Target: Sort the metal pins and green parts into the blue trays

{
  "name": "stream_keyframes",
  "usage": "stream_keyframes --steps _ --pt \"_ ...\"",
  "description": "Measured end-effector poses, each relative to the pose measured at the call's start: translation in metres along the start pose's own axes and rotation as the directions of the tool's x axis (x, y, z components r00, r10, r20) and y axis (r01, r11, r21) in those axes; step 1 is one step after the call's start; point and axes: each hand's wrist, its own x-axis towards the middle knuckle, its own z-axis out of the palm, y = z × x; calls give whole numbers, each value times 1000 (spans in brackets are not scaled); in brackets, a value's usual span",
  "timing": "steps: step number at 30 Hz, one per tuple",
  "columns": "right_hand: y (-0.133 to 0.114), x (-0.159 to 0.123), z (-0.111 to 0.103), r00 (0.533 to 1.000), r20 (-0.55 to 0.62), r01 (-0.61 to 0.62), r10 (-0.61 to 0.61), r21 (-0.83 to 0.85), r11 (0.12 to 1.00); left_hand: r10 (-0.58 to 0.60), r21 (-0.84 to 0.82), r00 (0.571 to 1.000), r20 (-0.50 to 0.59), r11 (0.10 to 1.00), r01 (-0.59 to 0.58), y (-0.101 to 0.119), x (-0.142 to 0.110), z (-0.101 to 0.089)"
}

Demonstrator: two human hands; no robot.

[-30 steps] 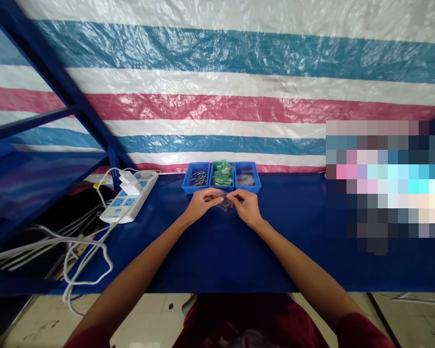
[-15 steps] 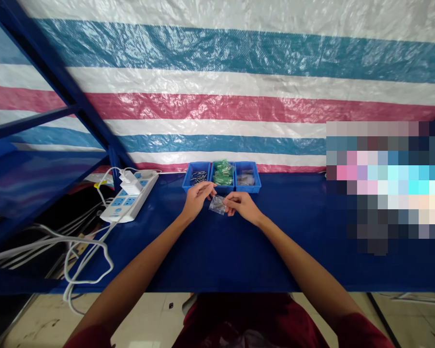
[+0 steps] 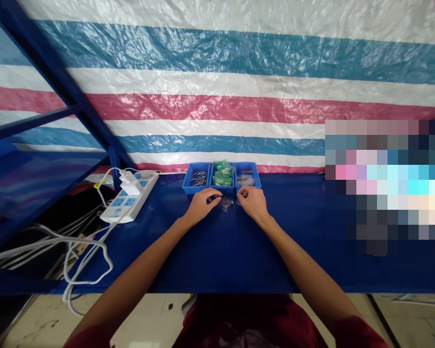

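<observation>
A small clear plastic bag (image 3: 225, 205) with something thin in it is over the table between my hands. My left hand (image 3: 203, 207) has its thumb and fingertips pinched at the bag's upper left edge. To the right, my right hand (image 3: 253, 203) is closed with its fingers curled down; whatever it may hold is hidden. A thin, shiny pin-like piece (image 3: 234, 206) shows at the bag's right side. Just beyond stand three blue bins: one with dark metal screw-like pieces (image 3: 199, 179), one with green packets (image 3: 223, 174), one with clear bags (image 3: 245, 180).
A white power strip (image 3: 130, 197) with plugged-in adapters lies on the left of the blue table (image 3: 224, 256), its white cables (image 3: 90, 261) looping over the edge. A blue metal frame (image 3: 58, 72) rises at left. The right side is pixelated. Striped sheeting (image 3: 217, 106) hangs behind.
My right hand has moved right and slightly up, away from the bag's middle. My left hand has shifted a little to the right, and the bag sits slightly farther right.
</observation>
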Motion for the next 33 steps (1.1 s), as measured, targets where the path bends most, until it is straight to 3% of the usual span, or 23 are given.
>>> stream_keyframes --steps 4,7,13,19,24,26,29,33 --pt "-7 -7 2 968 250 67 8 -290 955 109 101 987 115 988 -121 -9 -1 5" --pt "-11 -13 5 949 314 86 34 -363 928 151 143 970 191 973 -180 -17 -2 7" --pt "-18 -17 8 941 332 81 69 -416 906 200 220 929 313 936 -275 -25 -2 6" --pt "-19 -16 6 953 287 32 96 -411 911 213 284 919 332 906 -313 -26 -1 2" --pt "-18 -14 6 981 188 26 47 -368 929 201 289 922 332 909 -302 -22 -1 1" --pt "-16 -13 8 988 151 58 -14 -289 956 177 283 934 311 921 -269 -21 -2 2" --pt "-10 -11 11 986 121 127 -113 -116 985 82 234 984 156 965 -118 -16 -1 3" --pt "-2 -8 16 967 108 224 -232 84 971 -91 -24 993 -69 996 89 -9 0 -1"
